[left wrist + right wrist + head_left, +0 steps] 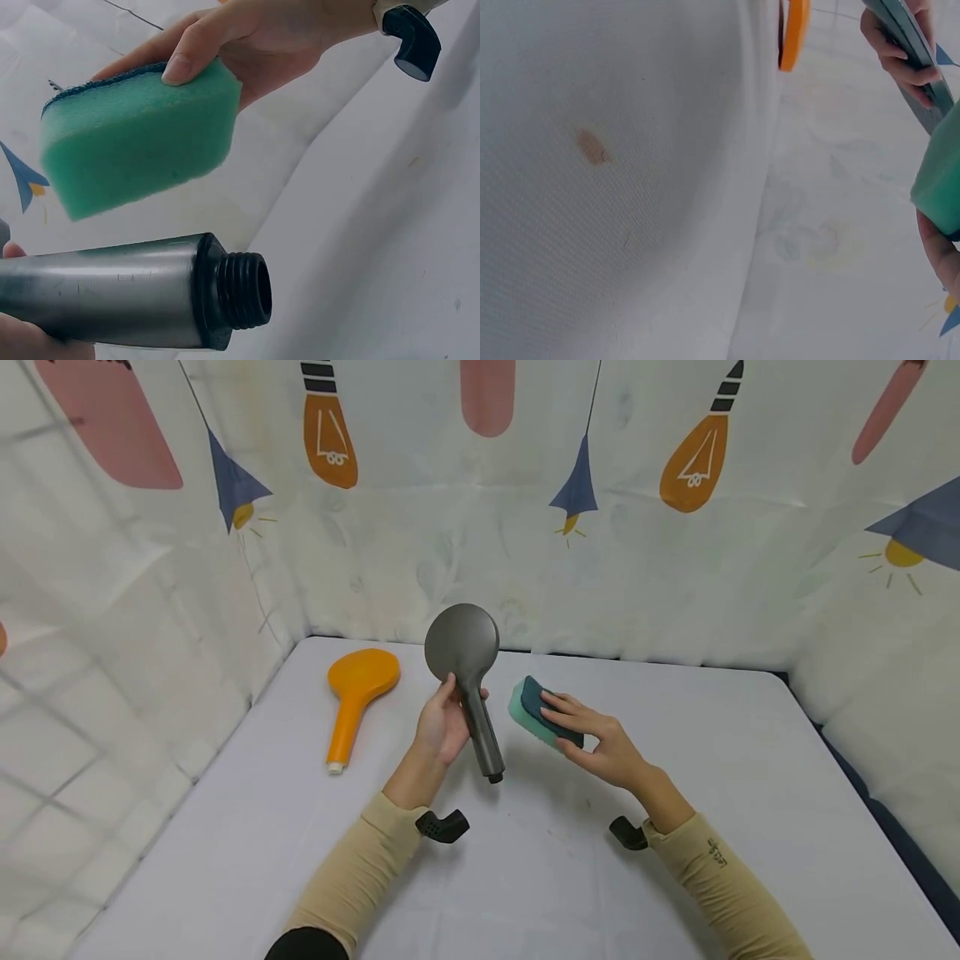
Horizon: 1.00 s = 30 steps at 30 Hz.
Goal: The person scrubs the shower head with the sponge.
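My left hand [444, 727] grips a dark grey shower head [461, 643] by its handle, holding it above the table with the round head up and away from me. Its black threaded end [246, 291] shows in the left wrist view. To the right, my right hand [611, 747] pinches a sponge [531, 714] between thumb and fingers. The sponge is light green with a dark teal scouring layer, and the fingers lie on that dark side. A gap separates sponge and shower head. In the right wrist view the sponge [941, 184] and right hand are cut off by the edge.
An orange shower head [352, 706] with a white end lies on the white-covered table [510, 877], left of my left hand. Patterned white curtains [622, 577] stand behind and at both sides. A small brown stain [592, 147] marks the cloth.
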Available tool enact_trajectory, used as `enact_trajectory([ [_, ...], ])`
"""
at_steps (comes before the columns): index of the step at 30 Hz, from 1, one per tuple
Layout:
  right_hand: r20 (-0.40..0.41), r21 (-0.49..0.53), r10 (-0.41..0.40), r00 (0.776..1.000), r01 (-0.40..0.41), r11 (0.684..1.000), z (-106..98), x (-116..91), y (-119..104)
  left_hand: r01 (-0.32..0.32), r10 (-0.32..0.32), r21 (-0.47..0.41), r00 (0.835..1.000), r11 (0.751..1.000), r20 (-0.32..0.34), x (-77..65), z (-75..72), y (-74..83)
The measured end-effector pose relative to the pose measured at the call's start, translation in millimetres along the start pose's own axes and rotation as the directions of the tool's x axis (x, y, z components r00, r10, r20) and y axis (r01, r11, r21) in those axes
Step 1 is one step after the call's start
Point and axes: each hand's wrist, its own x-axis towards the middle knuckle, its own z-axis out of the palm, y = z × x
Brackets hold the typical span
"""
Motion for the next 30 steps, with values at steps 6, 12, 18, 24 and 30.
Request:
enact_trajectory([
  [6,-0.007,-0.003,-0.009,1.000,0.009,1.000,1,-1,1,-0.029,0.028,0.045,0.999,0.999,0.032,-0.4,-1.1,-1.3],
  [12,0.008,-0.068,-0.005,1.000,0.005,0.998,4,-2,-2,-0.073,0.070,0.047,0.996,0.996,0.055,-1.1,1.4,-2.4],
  [18,0.030,-0.188,-0.012,0.999,0.017,0.982,6,-4,-4,-0.092,0.090,0.063,0.995,0.994,0.034,0.0,4.5,-4.2],
  [24,0.096,-0.312,-0.045,0.994,0.073,0.947,9,2,-9,-0.097,0.098,0.062,0.995,0.993,-0.013,0.7,8.4,-10.0],
  [30,0.062,-0.388,-0.046,0.997,0.067,0.919,22,17,-10,-0.064,0.065,0.056,0.997,0.996,-0.030,-1.7,16.3,-21.1],
])
